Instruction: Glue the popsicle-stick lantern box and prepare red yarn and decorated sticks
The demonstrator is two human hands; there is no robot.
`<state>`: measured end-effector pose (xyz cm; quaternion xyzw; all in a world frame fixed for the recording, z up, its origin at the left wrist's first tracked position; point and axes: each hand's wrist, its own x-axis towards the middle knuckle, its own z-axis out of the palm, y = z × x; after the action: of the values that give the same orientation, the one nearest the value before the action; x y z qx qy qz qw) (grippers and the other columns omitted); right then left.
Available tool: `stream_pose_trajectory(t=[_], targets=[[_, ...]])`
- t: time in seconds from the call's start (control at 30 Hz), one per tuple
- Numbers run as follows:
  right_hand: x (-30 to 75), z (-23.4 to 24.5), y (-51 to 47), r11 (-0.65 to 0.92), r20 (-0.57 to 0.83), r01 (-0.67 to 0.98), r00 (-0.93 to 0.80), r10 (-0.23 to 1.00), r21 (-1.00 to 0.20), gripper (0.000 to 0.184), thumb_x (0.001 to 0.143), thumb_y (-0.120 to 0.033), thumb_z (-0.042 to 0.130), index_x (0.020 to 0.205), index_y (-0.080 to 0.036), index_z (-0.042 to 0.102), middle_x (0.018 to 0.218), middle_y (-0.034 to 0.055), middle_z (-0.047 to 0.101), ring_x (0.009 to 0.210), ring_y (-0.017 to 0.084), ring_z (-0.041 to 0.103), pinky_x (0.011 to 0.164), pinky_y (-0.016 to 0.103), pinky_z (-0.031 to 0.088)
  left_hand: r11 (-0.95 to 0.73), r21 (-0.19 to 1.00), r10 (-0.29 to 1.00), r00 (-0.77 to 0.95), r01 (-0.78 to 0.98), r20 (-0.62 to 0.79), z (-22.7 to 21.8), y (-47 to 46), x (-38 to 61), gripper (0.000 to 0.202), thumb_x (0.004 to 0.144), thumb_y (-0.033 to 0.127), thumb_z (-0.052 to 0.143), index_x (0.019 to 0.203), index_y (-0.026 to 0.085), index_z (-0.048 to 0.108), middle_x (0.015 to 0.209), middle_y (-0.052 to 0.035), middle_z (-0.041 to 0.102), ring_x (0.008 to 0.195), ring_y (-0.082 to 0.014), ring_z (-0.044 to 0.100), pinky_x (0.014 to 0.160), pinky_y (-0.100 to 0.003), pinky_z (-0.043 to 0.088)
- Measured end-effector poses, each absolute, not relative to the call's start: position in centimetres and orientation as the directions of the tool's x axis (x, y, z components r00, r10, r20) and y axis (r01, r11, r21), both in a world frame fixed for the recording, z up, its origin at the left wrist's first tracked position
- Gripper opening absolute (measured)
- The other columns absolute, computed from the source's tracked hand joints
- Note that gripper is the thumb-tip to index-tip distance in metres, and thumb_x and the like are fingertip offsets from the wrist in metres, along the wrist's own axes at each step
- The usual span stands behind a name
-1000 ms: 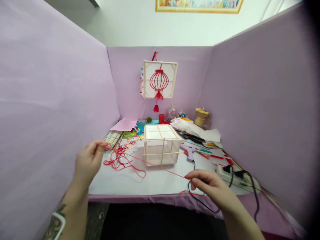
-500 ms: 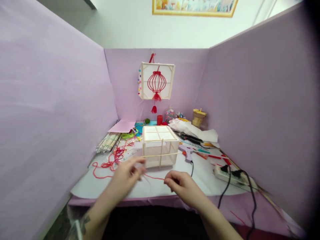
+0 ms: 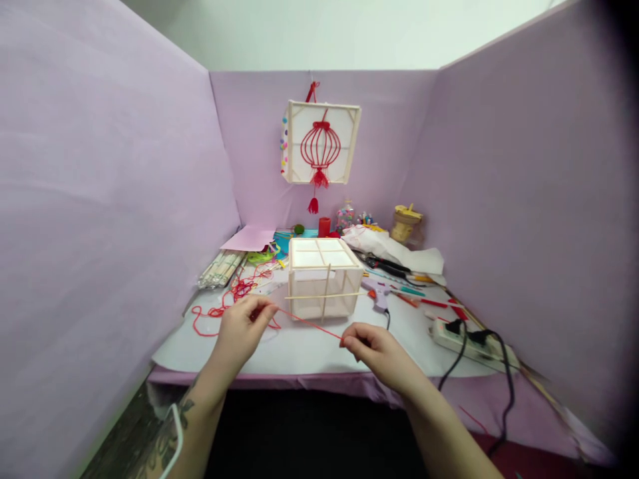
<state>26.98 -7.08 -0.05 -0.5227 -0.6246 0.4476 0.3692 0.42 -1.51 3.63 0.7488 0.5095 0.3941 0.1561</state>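
A length of red yarn [image 3: 310,322] stretches nearly straight between my two hands. My left hand [image 3: 245,326] pinches it between thumb and fingers, left of the frame. The yarn's other end is pinched in my right hand [image 3: 372,349], lower and to the right. Behind the yarn stands a box-shaped lantern frame [image 3: 324,279] of thin wooden sticks with white panels, two sticks crossing at its front. Past my left hand lies a loose tangle of red yarn [image 3: 242,287].
A finished-looking lantern [image 3: 320,143] hangs at the back panel. Right of the frame are a glue gun [image 3: 378,293], pliers [image 3: 387,266] and a power strip [image 3: 472,346] with black cords. Bundled sticks [image 3: 221,269] lie at left. Purple partitions rise on three sides.
My left hand, blurred before, has come up and closed on the yarn, which is now drawn taut. The view has tilted downward, and my right hand still holds its end.
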Motion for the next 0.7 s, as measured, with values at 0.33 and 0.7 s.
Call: stream_pose_trajectory(t=[0.33,0.7], targets=[[24.0,1.1,-6.4,0.122,0.057,0.27,-0.237,0.97,-0.955,0.027,0.086,-0.039,0.054,0.07,-0.018,0.059,0.058,-0.0032,0.05,0.054,0.01,0.042,0.05,0.023,0.031,-0.319,0.855,0.864,0.497,0.409,0.084,2.1,-4.5,5.5,0.037,0.082,0.029,0.059,0.117,0.019,0.063,0.099,-0.0071,0.072,0.064,-0.0135,0.063,0.062,-0.025,0.05],[26.8,-0.2,-6.5,0.282,0.372,0.457,0.117,0.921,-0.843,0.026,0.09,-0.034,0.051,0.1,-0.02,0.07,0.103,0.0097,0.064,0.099,0.023,0.058,0.081,0.035,0.046,-0.252,0.898,0.924,0.365,0.361,0.112,2.1,-3.6,5.3,0.025,0.081,0.037,0.06,0.076,0.015,0.069,0.064,-0.0022,0.064,0.057,-0.0125,0.054,0.054,-0.022,0.042]])
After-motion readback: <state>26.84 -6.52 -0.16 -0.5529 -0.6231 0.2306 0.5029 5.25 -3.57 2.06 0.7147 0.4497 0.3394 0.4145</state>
